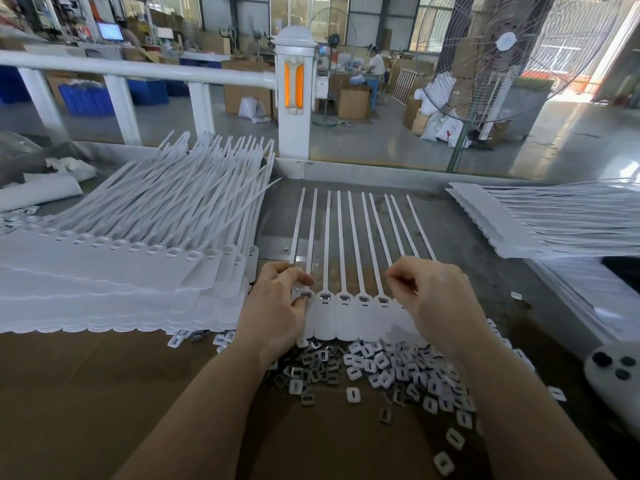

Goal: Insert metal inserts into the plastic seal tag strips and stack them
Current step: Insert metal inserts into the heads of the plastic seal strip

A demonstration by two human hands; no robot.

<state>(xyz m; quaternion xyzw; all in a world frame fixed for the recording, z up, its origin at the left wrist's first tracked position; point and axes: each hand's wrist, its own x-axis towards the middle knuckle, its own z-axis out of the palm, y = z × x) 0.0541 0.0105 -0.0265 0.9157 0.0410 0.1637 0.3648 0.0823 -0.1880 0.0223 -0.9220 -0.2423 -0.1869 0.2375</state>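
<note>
Pressing down at the near-left end of the seal tag strip (349,306), the left hand (277,306) has its thumb on the first socket and its fingers curled over the top edge, pinching that end tag. That strip lies flat on the worktop (460,237) right in the middle, its flat tags side by side toward the person and its thin tails fanning away. Several sockets along the row show a dark metal piece seated in them. Over on the other side, the right hand (440,299) hovers above the right end of the strip with fingers curled in, thumb and forefinger close together; whether something tiny sits between them I cannot tell. Just below the strip's near edge, a loose heap of metal inserts (388,368) spreads across a brown cardboard sheet (86,393), white-faced and grey pieces mixed. To the left, a tall stack of strips (131,254) sits just beside the left hand. Far right, another pile of strips (554,220) lies well apart, and a white controller (616,375) rests at the right edge
</note>
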